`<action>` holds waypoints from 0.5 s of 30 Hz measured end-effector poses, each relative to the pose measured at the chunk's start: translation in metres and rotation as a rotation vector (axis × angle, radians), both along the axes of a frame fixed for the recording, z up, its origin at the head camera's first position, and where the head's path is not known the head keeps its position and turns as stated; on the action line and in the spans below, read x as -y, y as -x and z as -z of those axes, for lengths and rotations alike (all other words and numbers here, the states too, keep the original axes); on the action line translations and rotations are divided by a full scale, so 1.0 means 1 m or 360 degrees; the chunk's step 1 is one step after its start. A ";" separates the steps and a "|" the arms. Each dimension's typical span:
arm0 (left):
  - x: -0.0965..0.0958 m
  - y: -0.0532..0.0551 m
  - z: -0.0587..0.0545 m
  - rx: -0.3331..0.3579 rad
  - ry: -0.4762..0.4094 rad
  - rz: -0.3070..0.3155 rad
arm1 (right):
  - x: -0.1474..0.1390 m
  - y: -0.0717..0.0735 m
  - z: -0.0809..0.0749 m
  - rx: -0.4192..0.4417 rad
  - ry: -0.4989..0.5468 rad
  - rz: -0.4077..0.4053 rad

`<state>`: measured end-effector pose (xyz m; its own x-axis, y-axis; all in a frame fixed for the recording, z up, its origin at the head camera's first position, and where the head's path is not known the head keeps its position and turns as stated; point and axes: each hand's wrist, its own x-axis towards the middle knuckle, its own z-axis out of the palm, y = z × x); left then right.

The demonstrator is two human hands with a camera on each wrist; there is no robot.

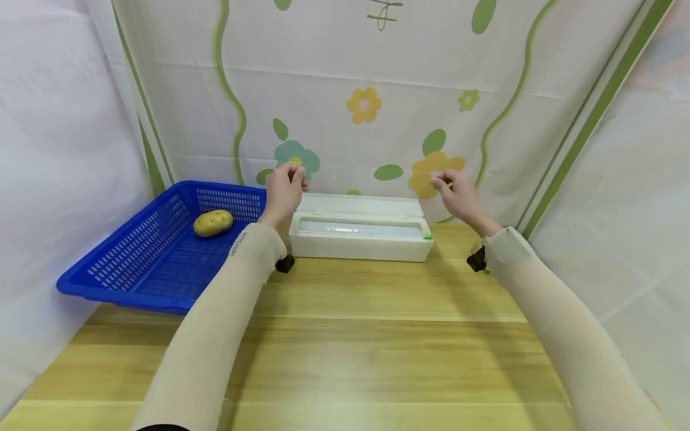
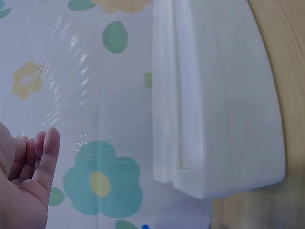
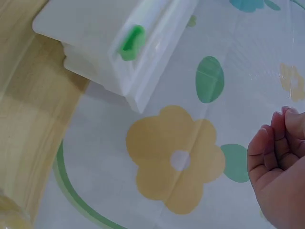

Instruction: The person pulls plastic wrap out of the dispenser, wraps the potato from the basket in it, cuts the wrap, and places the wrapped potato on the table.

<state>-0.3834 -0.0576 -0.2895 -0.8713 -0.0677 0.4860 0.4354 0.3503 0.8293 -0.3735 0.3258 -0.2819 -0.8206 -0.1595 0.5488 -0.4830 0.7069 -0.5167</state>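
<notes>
A sheet of clear cling film [image 2: 82, 71], seen mainly by its shiny streaks, stretches between my two raised hands. My left hand [image 1: 284, 191] pinches one side of it between thumb and curled fingers. The other side is pinched by my right hand [image 1: 457, 194], thumb against forefinger. Below and between the hands stands a long white cling film dispenser [image 1: 360, 247] with its lid [image 1: 361, 205] raised at the back. A small green piece [image 3: 132, 43] sits at the dispenser's right end. Where the film's lower edge runs cannot be made out.
On the left lies a blue plastic basket [image 1: 167, 296] with one potato [image 1: 213, 223] inside. A yellowish rounded thing [image 3: 12, 214] shows partly at the corner of the right wrist view. The wooden table [image 1: 366, 359] ends at a flower-patterned curtain [image 1: 334, 54] behind and pale side curtains.
</notes>
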 end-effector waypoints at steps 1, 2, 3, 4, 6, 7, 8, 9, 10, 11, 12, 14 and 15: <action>0.000 -0.001 -0.004 -0.0001 -0.0006 0.0012 | -0.001 0.000 -0.002 -0.0007 0.0004 0.0014; -0.001 -0.002 -0.008 -0.0006 0.0000 0.0018 | -0.001 -0.001 -0.005 -0.0023 0.0006 0.0017; -0.001 -0.003 -0.012 -0.0001 0.0002 0.0025 | -0.001 -0.001 -0.008 -0.0038 0.0009 0.0018; -0.001 -0.004 -0.015 -0.0005 0.0008 0.0030 | -0.002 -0.001 -0.010 -0.0054 0.0011 0.0019; -0.002 -0.005 -0.022 -0.0015 0.0025 0.0038 | -0.002 -0.002 -0.016 -0.0073 0.0008 0.0024; -0.001 -0.005 -0.025 -0.0022 0.0028 0.0044 | -0.002 -0.003 -0.019 -0.0078 0.0010 0.0022; -0.001 -0.005 -0.028 -0.0029 0.0029 0.0047 | -0.001 -0.003 -0.022 -0.0082 0.0014 0.0019; -0.001 -0.006 -0.031 -0.0037 0.0026 0.0050 | -0.001 -0.004 -0.026 -0.0085 0.0009 0.0025; -0.001 -0.006 -0.034 -0.0057 0.0027 0.0048 | 0.000 -0.004 -0.029 -0.0083 0.0012 0.0027; 0.000 -0.006 -0.037 -0.0073 0.0032 0.0040 | 0.000 -0.005 -0.033 -0.0078 0.0009 0.0033; 0.000 -0.006 -0.040 -0.0088 0.0043 0.0029 | 0.001 -0.005 -0.037 -0.0075 0.0014 0.0035; 0.000 -0.006 -0.045 -0.0117 0.0054 0.0006 | 0.002 -0.006 -0.045 -0.0084 0.0004 0.0046; 0.000 -0.005 -0.048 -0.0130 0.0058 -0.0005 | 0.002 -0.007 -0.049 -0.0088 0.0003 0.0048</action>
